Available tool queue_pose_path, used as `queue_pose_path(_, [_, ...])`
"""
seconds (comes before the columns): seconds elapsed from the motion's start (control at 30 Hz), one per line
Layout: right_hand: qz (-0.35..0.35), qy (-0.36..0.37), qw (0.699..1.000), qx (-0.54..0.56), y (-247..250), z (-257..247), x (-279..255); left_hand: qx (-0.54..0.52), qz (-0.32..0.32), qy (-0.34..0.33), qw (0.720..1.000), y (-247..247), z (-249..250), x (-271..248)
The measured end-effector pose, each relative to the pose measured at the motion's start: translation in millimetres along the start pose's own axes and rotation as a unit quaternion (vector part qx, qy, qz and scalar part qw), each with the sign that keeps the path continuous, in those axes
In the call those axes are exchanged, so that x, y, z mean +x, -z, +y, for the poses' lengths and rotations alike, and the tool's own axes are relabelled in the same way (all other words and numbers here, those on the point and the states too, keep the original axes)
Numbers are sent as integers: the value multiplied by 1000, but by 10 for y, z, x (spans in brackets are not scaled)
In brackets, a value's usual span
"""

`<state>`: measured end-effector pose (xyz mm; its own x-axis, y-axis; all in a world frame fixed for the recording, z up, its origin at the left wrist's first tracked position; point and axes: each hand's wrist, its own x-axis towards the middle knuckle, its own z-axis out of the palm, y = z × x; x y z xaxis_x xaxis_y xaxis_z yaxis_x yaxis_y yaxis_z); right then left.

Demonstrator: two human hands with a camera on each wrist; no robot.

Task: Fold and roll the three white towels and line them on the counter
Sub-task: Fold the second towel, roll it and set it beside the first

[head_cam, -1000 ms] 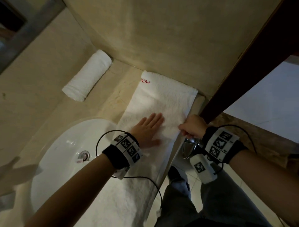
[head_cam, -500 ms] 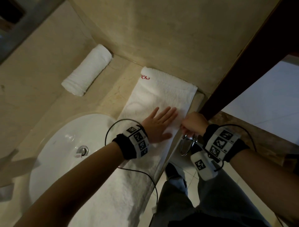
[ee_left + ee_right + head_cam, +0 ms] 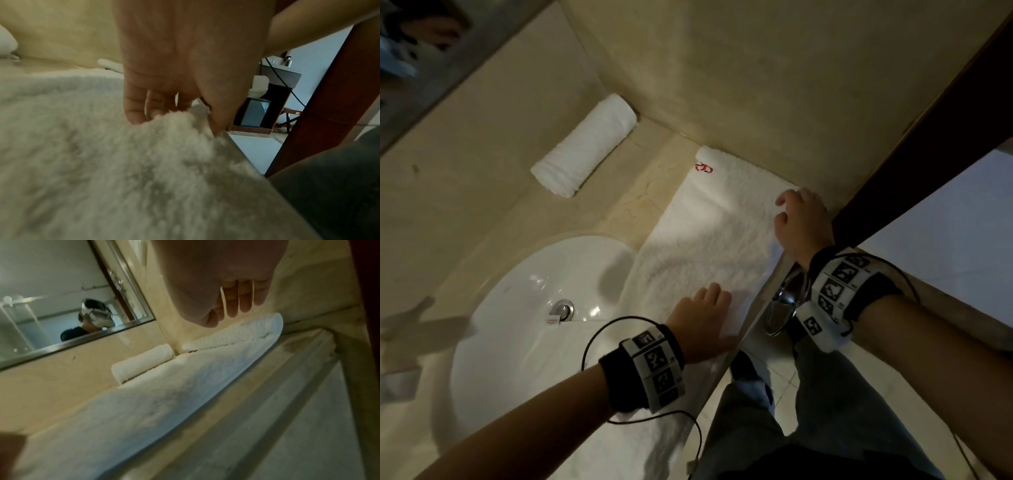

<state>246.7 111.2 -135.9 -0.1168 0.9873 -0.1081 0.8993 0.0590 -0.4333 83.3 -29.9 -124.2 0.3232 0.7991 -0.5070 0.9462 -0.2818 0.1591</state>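
**A:** Start with the big things. What lies under the hands?

**B:** A beige stone counter [image 3: 493,192] with a white sink [image 3: 517,308] set into it, off to the side of the left hand's little finger. A long white towel [image 3: 702,240] is spread flat along the counter's front edge, running from under the left forearm out past the right fingertips to the side wall, where its far end folds up against the tile. A small red mark [image 3: 703,168] sits at that far corner.

**A:** And the finished one?

**B:** One rolled towel [image 3: 585,145] rests by the back wall under the mirror [image 3: 51,296], well apart from both hands, beyond the flat towel's far corner.

**A:** The left hand?

**B:** The left hand [image 3: 702,322] is at the towel's near edge by the counter front. In the wrist view its fingers [image 3: 133,110] curl down and the thumb closes toward them, with a ridge of towel bunched between: it pinches the edge.

**A:** The right hand?

**B:** The right hand [image 3: 803,222] is farther along the same edge, close to the dark door frame [image 3: 928,137]. Its fingers [image 3: 244,298] hang loosely bent above the folded end, held together, gripping nothing. I cannot tell whether the tips touch the cloth.

**A:** Anything smaller?

**B:** A chrome ring [image 3: 782,301] hangs below the counter edge, under the right wrist.
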Motion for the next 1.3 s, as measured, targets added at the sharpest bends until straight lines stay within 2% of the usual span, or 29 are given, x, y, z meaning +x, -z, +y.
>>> queue_pose_path(0.07, [11,43,997,-63,-23,8,127,-14,-50,49,997,-41,51,-16])
queue_pose_path(0.13, [4,50,994,-100,-50,20,253,-27,-62,68,995,-29,76,0])
queue_pose_path(0.2, [17,74,985,-157,-44,-23,305,-24,-61,67,996,0,101,3])
queue_pose_path(0.23, [-12,60,983,-172,-37,-46,320,-18,-68,65,995,15,120,3])
queue_pose_path(0.27, [-50,50,981,-181,-40,-38,357,-9,-85,66,994,34,137,0])
queue_pose_path(0.4, [-40,102,965,-236,-93,-15,397,2,-171,62,983,27,185,-20])
queue_pose_path(0.5, [-52,102,968,-225,-70,-19,373,12,-153,33,988,59,198,-65])
queue_pose_path(0.6, [-57,83,973,-209,-47,-60,363,-38,-139,80,986,32,230,-139])
queue_pose_path(0.67, [-32,78,973,-216,-64,-67,359,-74,-142,115,980,19,264,-189])
queue_pose_path(0.77, [-24,64,973,-218,-82,-70,362,-128,-143,97,977,27,313,-235])
queue_pose_path(0.83, [-15,70,972,-222,-103,-65,370,-162,-170,91,968,29,339,-238])
queue_pose_path(0.97, [2,67,974,-217,-104,-46,364,-257,-246,100,929,98,196,-144])
queue_pose_path(1.03, [-31,57,970,-233,-117,-7,374,-315,-209,128,917,178,-33,-46])
queue_pose_path(1.07, [-41,55,968,-240,-111,-8,366,-320,-160,149,922,226,-172,6])
queue_pose_path(1.13, [-52,45,966,-250,-88,-28,368,-282,-20,210,936,297,-457,109])
queue_pose_path(1.2, [-56,35,969,-236,-70,-39,373,-253,95,278,922,313,-658,202])
queue_pose_path(1.23, [-56,29,973,-223,-66,-38,376,-241,121,302,915,296,-725,254])
queue_pose_path(1.3, [-55,15,978,-201,-70,-12,387,-208,128,333,911,262,-818,340])
